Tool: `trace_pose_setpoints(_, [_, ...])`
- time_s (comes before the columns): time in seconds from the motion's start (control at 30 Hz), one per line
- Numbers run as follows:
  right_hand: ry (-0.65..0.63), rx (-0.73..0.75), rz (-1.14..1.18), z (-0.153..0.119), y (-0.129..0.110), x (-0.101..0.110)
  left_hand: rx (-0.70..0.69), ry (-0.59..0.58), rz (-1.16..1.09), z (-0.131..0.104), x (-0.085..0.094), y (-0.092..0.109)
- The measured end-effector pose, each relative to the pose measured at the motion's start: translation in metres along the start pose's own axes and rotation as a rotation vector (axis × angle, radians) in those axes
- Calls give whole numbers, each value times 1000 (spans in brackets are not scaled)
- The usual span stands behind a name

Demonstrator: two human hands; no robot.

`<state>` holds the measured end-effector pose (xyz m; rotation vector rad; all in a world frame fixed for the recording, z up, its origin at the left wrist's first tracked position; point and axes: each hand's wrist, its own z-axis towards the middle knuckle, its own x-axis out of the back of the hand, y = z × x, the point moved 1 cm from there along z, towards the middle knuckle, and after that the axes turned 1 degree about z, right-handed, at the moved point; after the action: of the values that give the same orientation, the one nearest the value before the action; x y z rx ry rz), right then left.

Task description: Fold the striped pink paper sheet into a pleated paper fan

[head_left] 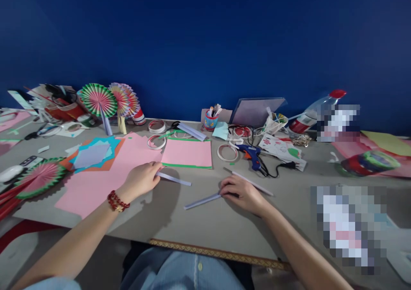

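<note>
My left hand (145,179), with a red bead bracelet on its wrist, is closed with its fingertips on one end of a narrow lavender paper strip (176,180). The strip's other end points right, over the grey table. To the right, my right hand (240,191) pinches the end of a folded lavender paper strip (202,201), which slants down to the left. Just behind that hand lies a long thin pale stick or strip (257,185); its kind is not plain. A pink sheet with green edges (186,153) lies beyond the hands.
Pink paper (96,191) spreads at left under blue and orange sheets. Paper rosette fans (99,100) stand against the blue wall. Tape rolls (227,159), a blue glue gun (253,155) with its cord, a pen cup (211,122) and a tilted bottle (316,112) line the back.
</note>
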<state>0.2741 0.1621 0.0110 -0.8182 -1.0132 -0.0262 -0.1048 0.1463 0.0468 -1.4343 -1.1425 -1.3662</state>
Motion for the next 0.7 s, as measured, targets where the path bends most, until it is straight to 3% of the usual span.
trace_pose_setpoints(0.13, [2,4,11,-1,0,2,-63,81,-50,-7,1,-8])
trace_pose_setpoints(0.2, [25,-7,28,0,-1,1,-77,179,-51,-12,4,-6])
trace_pose_setpoints(0.33, [62,-41,23,3,-5,-1,-139,405,-168,-24,12,26])
trace_pose_setpoints(0.43, [85,-72,-55,4,-5,0,-410,321,-246,-32,11,70])
trace_pose_setpoints(0.53, [170,-132,-146,0,-1,9,-624,177,-204,-30,-1,109])
trace_pose_setpoints(0.63, [247,-262,-288,-10,7,24,-688,138,-157,-20,-20,129])
trace_pose_setpoints(0.7, [223,-362,-406,-19,13,30,-685,129,-149,-14,-32,132])
